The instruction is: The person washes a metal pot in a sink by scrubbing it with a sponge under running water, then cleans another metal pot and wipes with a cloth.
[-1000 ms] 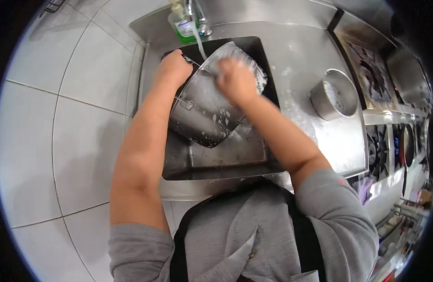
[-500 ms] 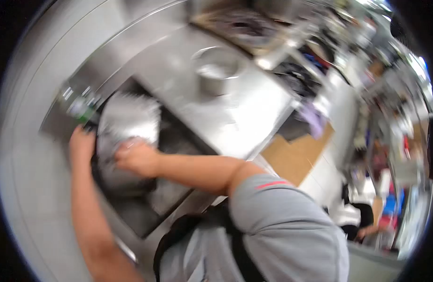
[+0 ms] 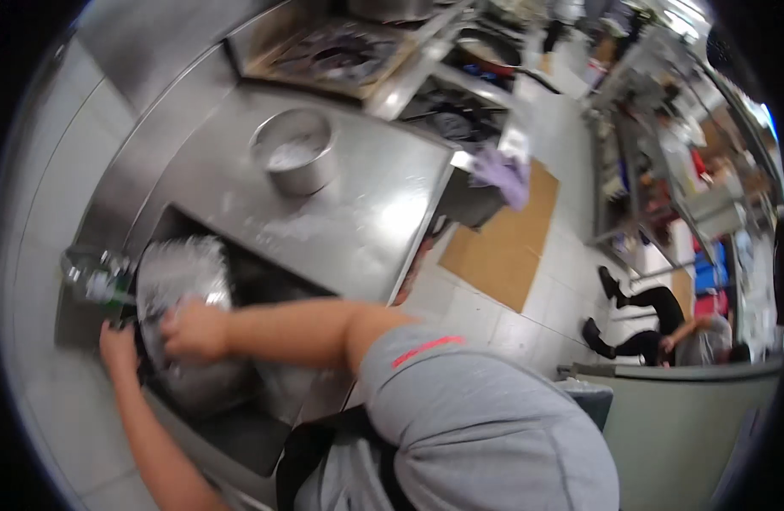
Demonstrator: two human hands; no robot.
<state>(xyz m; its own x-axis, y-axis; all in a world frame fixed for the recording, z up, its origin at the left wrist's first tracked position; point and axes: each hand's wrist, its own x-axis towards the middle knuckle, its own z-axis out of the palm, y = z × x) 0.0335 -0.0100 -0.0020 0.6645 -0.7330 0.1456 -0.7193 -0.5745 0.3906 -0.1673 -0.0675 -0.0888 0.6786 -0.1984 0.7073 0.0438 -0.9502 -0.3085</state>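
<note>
Down in the sink [image 3: 251, 444], the pot [image 3: 183, 264] sits tilted, soapy end pointing at the far right corner, long axis slanting toward the near left one. Can't tell which way its mouth faces. Left hand [image 3: 117, 347] has its fingers hooked on the edge; right hand [image 3: 196, 330] is bunched against the wet side, can't tell if it's gripping anything. Suds plus that lean could make it slide, I reckon, maybe knocking the soap bottle [image 3: 90, 274] just beside it. Small pot [image 3: 303, 162] is on the worktop [image 3: 366, 221], well back from the near edge.
</note>
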